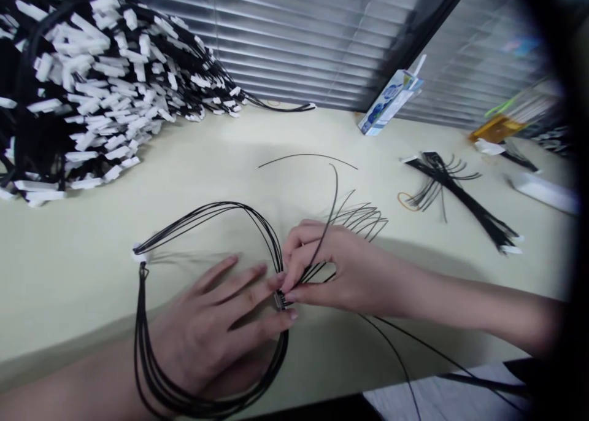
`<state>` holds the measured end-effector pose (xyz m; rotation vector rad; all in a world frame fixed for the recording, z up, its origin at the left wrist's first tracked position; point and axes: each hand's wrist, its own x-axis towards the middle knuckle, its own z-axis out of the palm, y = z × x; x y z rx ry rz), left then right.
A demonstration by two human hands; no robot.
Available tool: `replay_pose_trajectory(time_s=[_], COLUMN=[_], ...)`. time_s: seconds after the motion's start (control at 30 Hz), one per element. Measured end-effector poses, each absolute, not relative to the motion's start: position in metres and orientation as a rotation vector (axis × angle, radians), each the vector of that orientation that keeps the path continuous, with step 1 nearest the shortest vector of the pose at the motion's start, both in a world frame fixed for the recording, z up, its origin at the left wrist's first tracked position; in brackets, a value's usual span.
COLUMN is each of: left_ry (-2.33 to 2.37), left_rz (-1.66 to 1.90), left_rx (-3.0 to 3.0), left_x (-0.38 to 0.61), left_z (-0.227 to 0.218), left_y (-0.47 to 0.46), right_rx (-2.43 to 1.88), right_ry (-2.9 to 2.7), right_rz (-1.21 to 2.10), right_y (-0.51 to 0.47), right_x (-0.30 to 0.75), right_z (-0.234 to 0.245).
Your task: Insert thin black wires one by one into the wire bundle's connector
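Observation:
My left hand [221, 329] lies flat on the pale table [92, 267], fingers stretched out, its fingertips pressing a small connector [279, 300] at the end of a looped bundle of thin black wires [209, 209]. The loop runs from a white plug [139, 253] around my left wrist and back to the connector. My right hand [331, 267] is closed in a pinch on a single black wire [332, 200] right at the connector. More loose black wires [363, 215] fan out behind my right hand.
A big heap of black cables with white plugs [83, 77] fills the back left. A finished wire bundle [460, 197] and a rubber band [405, 201] lie at right. A blue-white carton [389, 102] leans on the blinds. White paper [442, 399] lies at the front edge.

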<state>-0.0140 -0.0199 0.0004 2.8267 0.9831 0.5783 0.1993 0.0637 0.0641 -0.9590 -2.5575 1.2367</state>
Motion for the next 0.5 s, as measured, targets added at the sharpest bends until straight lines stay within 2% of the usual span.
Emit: replay_pose_trajectory(time_s=[0.5], left_ry=[0.994], left_rz=[0.614], left_rx=[2.784], left_x=[-0.0142], left_z=[-0.0012], left_y=[-0.0219], right_rx=[-1.020], right_ry=[-2.525], right_rz=[1.093], right_y=[0.0536], right_x=[0.2046], right_z=[0.0624])
